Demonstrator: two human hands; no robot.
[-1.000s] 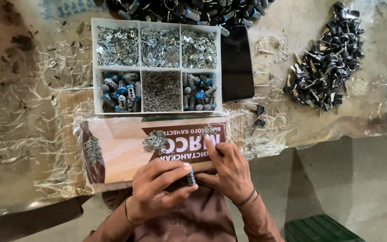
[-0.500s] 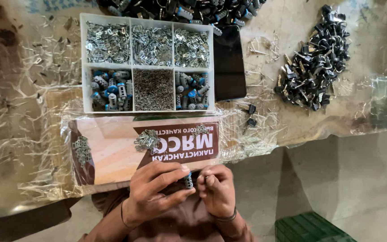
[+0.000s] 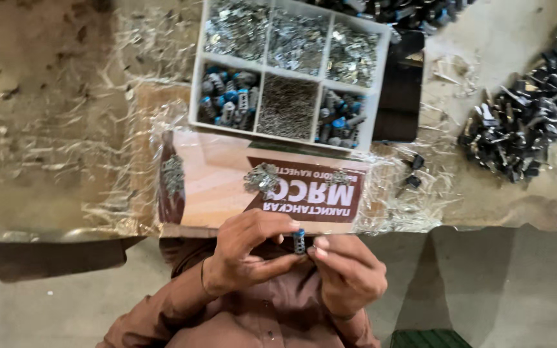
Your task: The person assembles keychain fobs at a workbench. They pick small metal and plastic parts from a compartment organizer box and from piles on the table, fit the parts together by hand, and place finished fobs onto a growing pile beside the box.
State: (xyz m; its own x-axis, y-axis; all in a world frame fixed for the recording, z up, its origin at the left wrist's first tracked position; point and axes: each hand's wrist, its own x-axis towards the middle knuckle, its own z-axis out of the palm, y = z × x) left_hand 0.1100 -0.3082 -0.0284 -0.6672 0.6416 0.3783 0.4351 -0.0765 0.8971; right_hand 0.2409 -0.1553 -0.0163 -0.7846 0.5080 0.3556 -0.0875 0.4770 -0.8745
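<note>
Drawn back from the printed card since a second ago, both hands now below the table edge, close to the brown shirt (image 3: 272,322). Left hand (image 3: 249,254) curled, thumb and fingers closing on a small grey part with a blue tip (image 3: 299,241), held upright between the two hands. Right hand (image 3: 349,274) bunched, fingertips pressed against the same part from the other side. Framing shifted too: white divided tray (image 3: 196,96) now nearer the top edge, its upper row cut off partly, whereas earlier shown whole. Upper compartments filled with silvery metal pieces, lower outer ones with grey-and-blue parts, lower middle one with fine dark pins. Just below the tray, flat printed card (image 3: 220,193) under clear wrap, bearing small clusters of metal clips (image 3: 262,178), unchanged in place. Heap of black parts (image 3: 527,122) at right, well apart from the hands, on the worn table (image 3: 46,96). Dark flat object (image 3: 401,109) beside the tray's right wall.
</note>
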